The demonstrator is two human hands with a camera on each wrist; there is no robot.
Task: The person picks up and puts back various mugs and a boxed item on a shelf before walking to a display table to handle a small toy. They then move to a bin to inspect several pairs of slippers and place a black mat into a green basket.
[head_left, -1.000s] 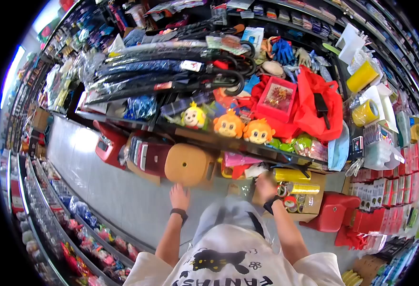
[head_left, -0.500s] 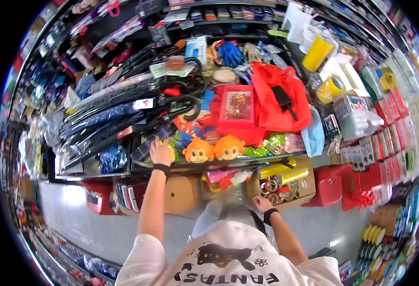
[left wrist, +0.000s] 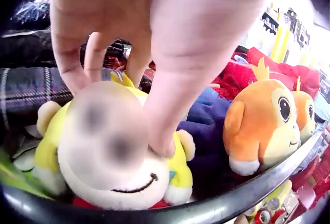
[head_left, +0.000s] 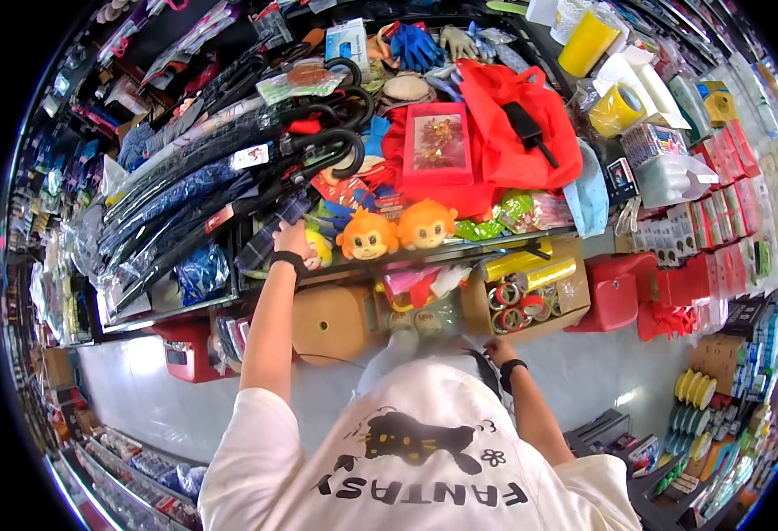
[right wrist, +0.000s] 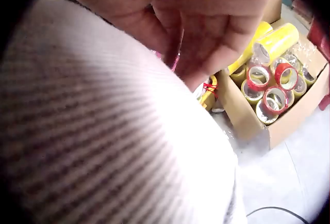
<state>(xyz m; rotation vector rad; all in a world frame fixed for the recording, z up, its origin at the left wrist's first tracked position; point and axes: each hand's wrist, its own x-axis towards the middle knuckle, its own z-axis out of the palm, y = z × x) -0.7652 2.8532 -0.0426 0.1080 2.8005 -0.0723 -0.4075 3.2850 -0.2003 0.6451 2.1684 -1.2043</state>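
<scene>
My left hand point(head_left: 291, 241) reaches to the front edge of the display table and grips a yellow plush toy point(head_left: 321, 250). Seen from the left wrist, thumb and fingers straddle the toy's head point(left wrist: 121, 183), which has a pale face with a stitched smile and stands just behind a dark rail point(left wrist: 206, 211). Two orange monkey plush toys point(head_left: 367, 234) sit beside it, to the right. My right hand point(head_left: 499, 351) hangs low by my body with loosely curled fingers, close to light clothing point(right wrist: 103, 121) in the right wrist view, and holds nothing visible.
Wrapped umbrellas point(head_left: 181, 181) lie across the table's left side. A pink box point(head_left: 438, 146) and red fabric bag point(head_left: 531, 177) are behind the plush toys. Below, a carton of tape rolls point(head_left: 569, 311), a tan stool point(head_left: 340, 323) and a red stool point(head_left: 617, 296) stand along the table.
My left hand has risen from beside the tan stool to the yellow plush toy and now grips it. My right hand has drawn back from the tape carton towards my body. The head view has shifted.
</scene>
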